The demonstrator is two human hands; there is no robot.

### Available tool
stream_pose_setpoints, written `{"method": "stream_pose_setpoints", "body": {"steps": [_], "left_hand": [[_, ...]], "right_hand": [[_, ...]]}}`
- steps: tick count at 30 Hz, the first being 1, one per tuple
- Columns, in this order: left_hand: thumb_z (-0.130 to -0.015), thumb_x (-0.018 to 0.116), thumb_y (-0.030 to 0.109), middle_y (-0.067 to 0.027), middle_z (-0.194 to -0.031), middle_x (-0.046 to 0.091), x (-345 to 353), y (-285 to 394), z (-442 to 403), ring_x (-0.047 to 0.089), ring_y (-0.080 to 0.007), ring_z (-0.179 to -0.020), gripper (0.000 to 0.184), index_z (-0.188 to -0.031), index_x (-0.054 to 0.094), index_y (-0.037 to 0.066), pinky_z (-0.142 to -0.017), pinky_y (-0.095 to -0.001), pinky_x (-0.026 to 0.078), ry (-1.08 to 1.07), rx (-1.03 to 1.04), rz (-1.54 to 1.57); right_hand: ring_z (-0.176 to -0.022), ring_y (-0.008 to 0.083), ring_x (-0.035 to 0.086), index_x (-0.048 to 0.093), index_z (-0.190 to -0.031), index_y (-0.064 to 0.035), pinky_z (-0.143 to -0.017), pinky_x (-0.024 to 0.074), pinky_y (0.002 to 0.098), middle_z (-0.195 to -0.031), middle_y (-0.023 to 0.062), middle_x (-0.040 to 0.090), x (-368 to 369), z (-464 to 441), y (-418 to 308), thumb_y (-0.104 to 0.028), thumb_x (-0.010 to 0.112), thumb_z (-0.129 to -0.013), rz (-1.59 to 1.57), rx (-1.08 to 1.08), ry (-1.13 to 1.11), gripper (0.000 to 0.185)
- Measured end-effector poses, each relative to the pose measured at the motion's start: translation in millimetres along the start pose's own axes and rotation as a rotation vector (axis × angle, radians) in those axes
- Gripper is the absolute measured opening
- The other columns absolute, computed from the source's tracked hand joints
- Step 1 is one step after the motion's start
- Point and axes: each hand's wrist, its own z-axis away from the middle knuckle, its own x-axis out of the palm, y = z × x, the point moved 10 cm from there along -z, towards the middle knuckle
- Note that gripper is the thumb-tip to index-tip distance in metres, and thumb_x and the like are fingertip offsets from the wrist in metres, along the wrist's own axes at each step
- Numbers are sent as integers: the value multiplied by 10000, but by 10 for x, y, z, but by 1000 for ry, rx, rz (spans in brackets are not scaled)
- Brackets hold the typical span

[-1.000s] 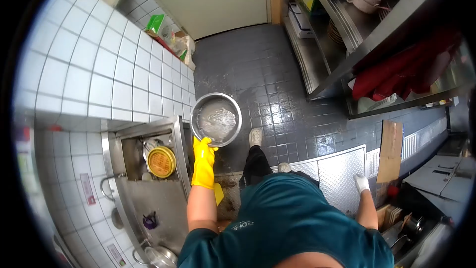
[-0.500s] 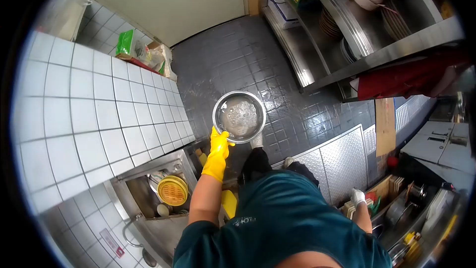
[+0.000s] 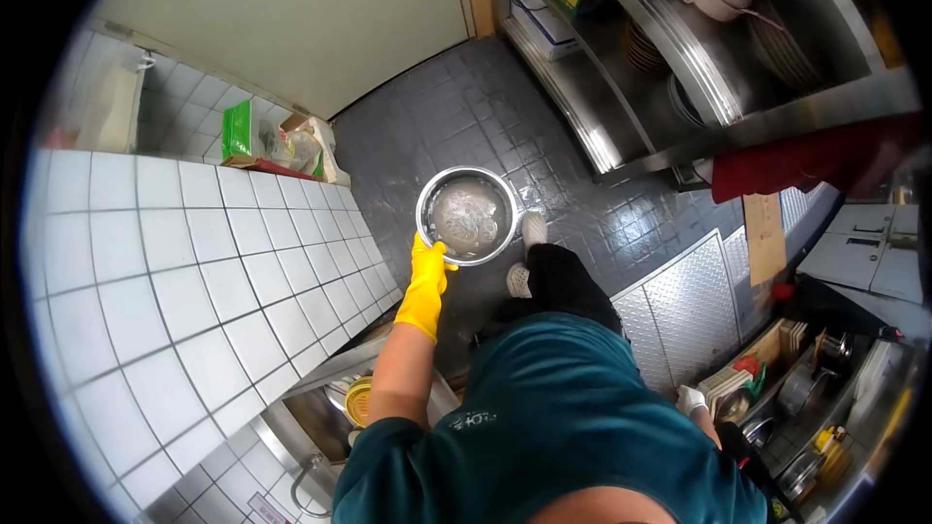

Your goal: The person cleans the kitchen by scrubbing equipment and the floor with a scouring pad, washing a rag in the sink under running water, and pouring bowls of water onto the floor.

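Observation:
My left hand, in a yellow rubber glove, grips the near-left rim of a round metal basin. Cloudy water with bubbles lies in the basin, which is held out over the dark floor ahead of my feet. My right hand wears a white glove and hangs low at my side, close to stacked light-coloured dishes on the lower right. Its fingers are too small and partly hidden to read.
White tiled ledge runs along the left, above a steel sink with a yellow strainer. Steel shelves with dishes stand at upper right. A pale door is ahead. The dark floor tiles look wet.
My feet have stepped forward and the view has turned, so the sink has slid down and partly out of sight behind my left arm. The basin stays in my left hand.

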Motion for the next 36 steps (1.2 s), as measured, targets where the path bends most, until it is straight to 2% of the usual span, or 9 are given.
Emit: {"method": "stream_pose_setpoints", "body": {"steps": [1, 8, 15, 24, 27, 30, 32, 33, 36], "left_hand": [[-939, 473, -118, -103, -1098, 687, 22, 90, -71, 685, -219, -720, 501, -1379, 532, 115, -472, -299, 552, 11, 8, -4], [-925, 481, -113, -118, -1123, 680, 245, 584, -987, 695, -235, -739, 507, -1379, 520, 110, -480, -305, 560, 44, -1, 8], [-898, 482, -114, -110, -1096, 674, 496, 870, -2218, 687, -252, -717, 516, -1356, 529, 118, -487, -328, 574, 65, -47, 84], [-894, 496, -97, -112, -1073, 673, 516, 442, -4190, 682, -258, -708, 518, -1364, 535, 118, -503, -346, 579, 55, -86, 247], [-874, 503, -89, -129, -1077, 670, 404, 346, -4806, 680, -286, -717, 549, -1378, 526, 130, -507, -364, 584, 85, -82, 312], [-847, 499, -92, -145, -1121, 660, 184, 124, -5561, 680, -317, -741, 598, -1400, 510, 135, -513, -379, 589, 103, -71, 336], [-842, 496, -90, -151, -1185, 647, 58, 13, -6082, 689, -327, -800, 614, -1412, 502, 138, -530, -390, 595, 129, -87, 335], [-841, 490, -87, -154, -1301, 605, -32, -86, -6372, 687, -347, -934, 635, -1430, 488, 150, -588, -411, 612, 131, -91, 299], [-855, 493, -89, -147, -1231, 623, -283, -276, -7236, 695, -304, -789, 613, -1431, 476, 119, -500, -353, 586, 277, -92, 116]], "right_hand": [[-911, 315, 647, 645, -940, -130, -757, 499, 429, -932, 106, 703, 124, 31, -192, -340, 470, -1027, 240, -216, -159, 287], [-1011, 347, 723, 709, -1129, -82, -817, 583, 436, -1076, 195, 740, -1573, -697, -299, -212, 598, -897, 19, 125, -130, 288], [-1028, 390, 696, 654, -1165, -108, -870, 567, 474, -1118, 202, 716, -2976, -2258, -786, -111, 569, -923, -177, -12, 95, 256], [-1111, 361, 640, 619, -1322, -33, -951, 517, 396, -1201, 206, 682, -4594, -2932, -1161, -158, 581, -962, -1456, 377, 98, 384], [-1138, 317, 640, 667, -1232, -63, -971, 510, 400, -1192, 180, 683, -4580, -3130, -1309, -96, 613, -859, -122, -114, 123, 378], [-881, 343, 694, 690, -961, -78, -744, 566, 430, -957, 129, 718, -4543, -3228, -1430, -101, 616, -869, 46, 12, -16, 121], [-840, 282, 705, 704, -995, -100, -718, 560, 397, -948, 98, 722, -3910, -3108, -1403, -110, 643, -872, 304, -72, -8, 138], [-798, 256, 684, 693, -978, -99, -686, 544, 380, -903, 75, 692, -3824, -3085, -1418, -114, 642, -888, -17, 1, -108, 106], [-672, 178, 622, 661, -930, -96, -588, 495, 326, -768, 8, 602, -3050, -2412, -1546, -127, 637, -936, -1726, 839, -250, 39]]}}
